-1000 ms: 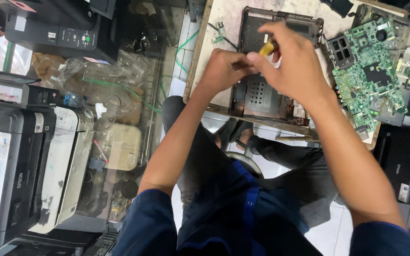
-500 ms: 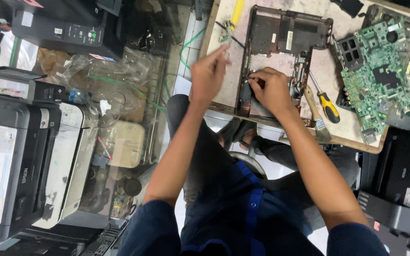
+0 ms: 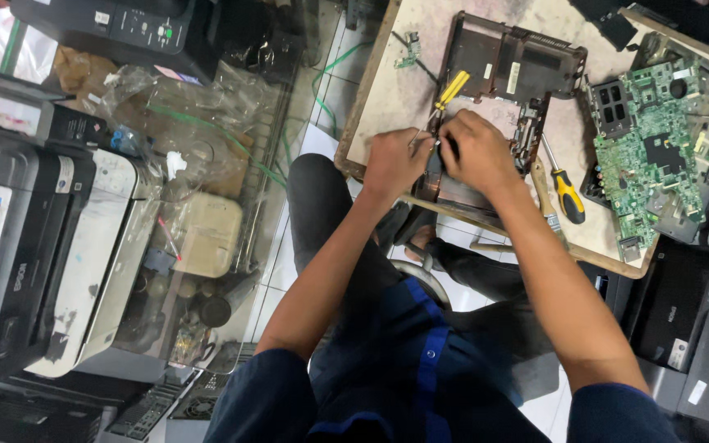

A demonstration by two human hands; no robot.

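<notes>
Both my hands sit on the near edge of the dark laptop base shell (image 3: 512, 78), lying on the wooden board (image 3: 387, 98) at 12 o'clock from my lap. Left hand (image 3: 395, 160) fingers curl onto the shell's near-left corner; what exactly they pinch, I can't tell. Right hand (image 3: 476, 152) is folded down over the same edge, fingers pressed together on a small dark part, hidden under the knuckles. Hands almost touch.

Around them:
- yellow-handled tool (image 3: 451, 89) pokes up at 12 o'clock from between my hands, tip hidden behind the fingers; can't tell which hand holds it.
- yellow-and-black screwdriver (image 3: 566, 190) lies loose on the board at 3 o'clock of my right hand, near.
- green motherboard (image 3: 648, 152) further out at 3 o'clock, well apart.
- small green board piece (image 3: 409, 49) at 12 o'clock of my left hand.
- grey printers (image 3: 34, 238) stacked at 9 o'clock, clear plastic bags (image 3: 190, 123) between them and my legs.
- black printers (image 3: 699, 320) at 4 o'clock.

My own wrists block the view of the contact spot.

Versus half a second back: left hand has dropped from the shell's far-left corner to the near edge, now next to the right hand. The yellow-handled tool has moved from the board's top edge to between my hands. The screwdriver hasn't moved.
</notes>
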